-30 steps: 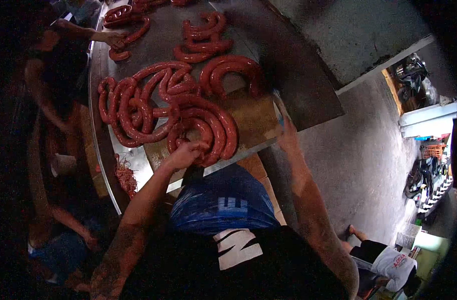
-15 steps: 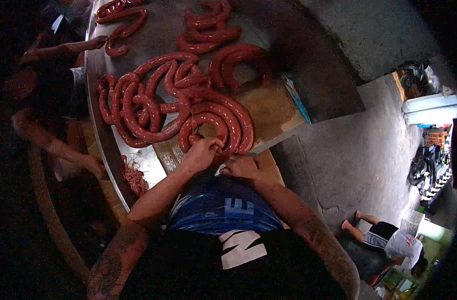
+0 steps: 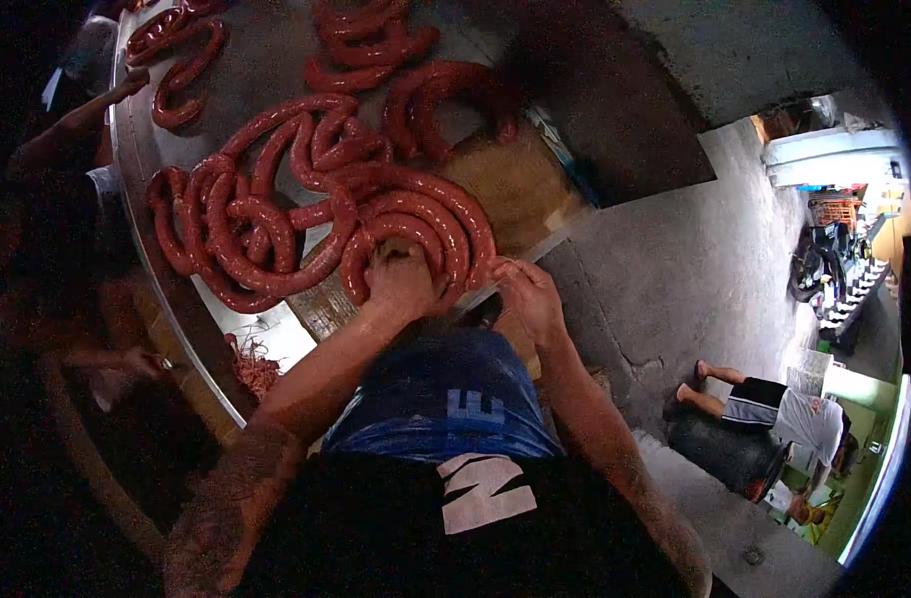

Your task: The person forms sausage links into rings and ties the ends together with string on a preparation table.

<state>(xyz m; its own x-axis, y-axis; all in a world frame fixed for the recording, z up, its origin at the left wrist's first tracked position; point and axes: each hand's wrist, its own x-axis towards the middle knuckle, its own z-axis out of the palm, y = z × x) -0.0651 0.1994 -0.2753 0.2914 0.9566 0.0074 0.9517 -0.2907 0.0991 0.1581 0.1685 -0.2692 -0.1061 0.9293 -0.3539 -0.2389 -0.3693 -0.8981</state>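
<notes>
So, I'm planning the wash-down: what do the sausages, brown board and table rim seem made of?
Sausages: probably meat in thin casing; red, smooth skin with wet-looking highlights.
Brown board: perhaps wood; mostly dull, though no clear grain shows.
Table rim: likely metal; grey, smooth and faintly shiny.

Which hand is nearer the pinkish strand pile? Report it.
Left. The left hand is at the inside of the sausage coil, right of the pinkish strand pile; the right hand is farther right, beside the coil's outer edge.
</notes>
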